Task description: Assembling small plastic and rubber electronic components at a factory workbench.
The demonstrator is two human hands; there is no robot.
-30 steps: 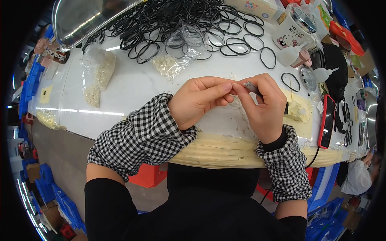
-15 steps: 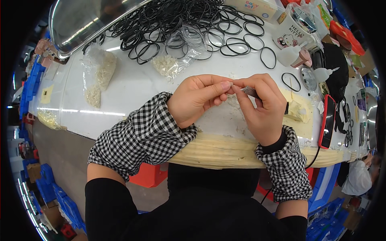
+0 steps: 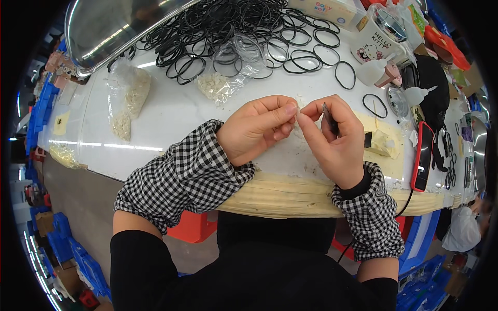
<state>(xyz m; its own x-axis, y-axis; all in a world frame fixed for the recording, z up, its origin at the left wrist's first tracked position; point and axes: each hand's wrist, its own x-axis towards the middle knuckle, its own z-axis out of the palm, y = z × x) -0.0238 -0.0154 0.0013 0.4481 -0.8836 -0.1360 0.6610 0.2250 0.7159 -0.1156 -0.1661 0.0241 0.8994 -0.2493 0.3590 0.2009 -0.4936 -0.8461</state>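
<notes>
Over the near middle of the table, my left hand (image 3: 259, 124) pinches a tiny whitish piece (image 3: 297, 110) between thumb and forefinger. It is too small to name. My right hand (image 3: 337, 137) is closed just beside it, thumb and forefinger tips almost meeting the same piece. Tucked in its curled fingers is a slim dark metal tool (image 3: 330, 120), its pointed end upward; the rest is hidden. Pale crumbs lie on the table beneath. Beyond my left hand, a clear plastic bag (image 3: 213, 85) holds small cream-coloured pieces, and another filled bag (image 3: 136, 92) stands farther left.
A big heap of black rubber rings (image 3: 207, 31) covers the far side, next to a shiny metal tray (image 3: 111, 31). On the right are a white cup (image 3: 371, 49), a plastic squeeze bottle (image 3: 372, 72), a red-edged phone (image 3: 424, 155) with a cable, and a yellow taped block (image 3: 383, 144).
My right hand has drawn slightly right, its fingertips parting from the left's. The metal tool has turned from pointing at the piece to standing upward in the fingers.
</notes>
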